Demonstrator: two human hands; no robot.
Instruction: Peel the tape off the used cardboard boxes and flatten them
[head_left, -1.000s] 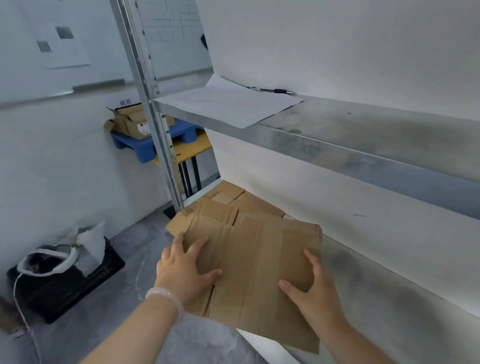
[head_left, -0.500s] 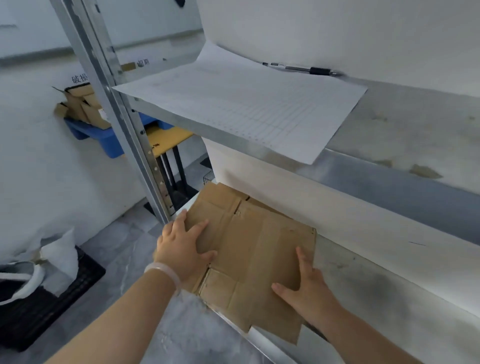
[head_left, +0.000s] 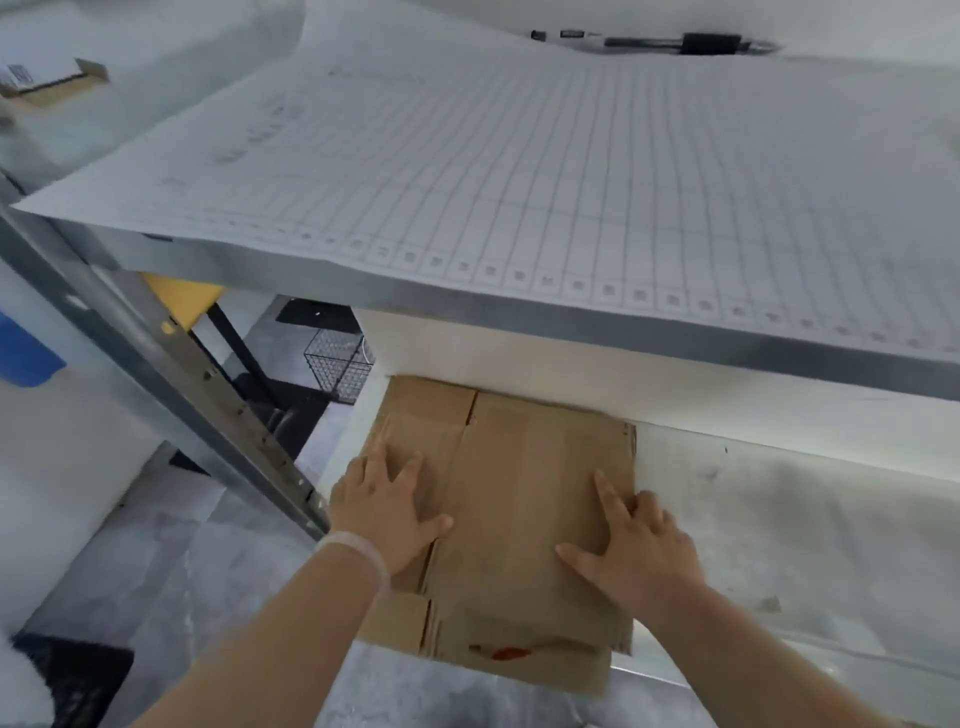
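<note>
— Where's the flattened cardboard (head_left: 514, 499)?
— On the lower shelf (head_left: 779, 519), at six o'clock.
— Hands?
— Both spread flat, pressing it: left hand (head_left: 387, 512) at its nine, right hand (head_left: 639, 551) at three.

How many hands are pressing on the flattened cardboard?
2. The left hand lies flat on the left of the cardboard, the right hand at its right edge. No others show.

The lower shelf (head_left: 805, 530) lies open to the right of the flattened cardboard (head_left: 519, 493), from its front edge to the back wall. The upper shelf (head_left: 519, 306) closes the room from above. At the left front corner, the metal post (head_left: 197, 384) stands just beside the cardboard.
</note>
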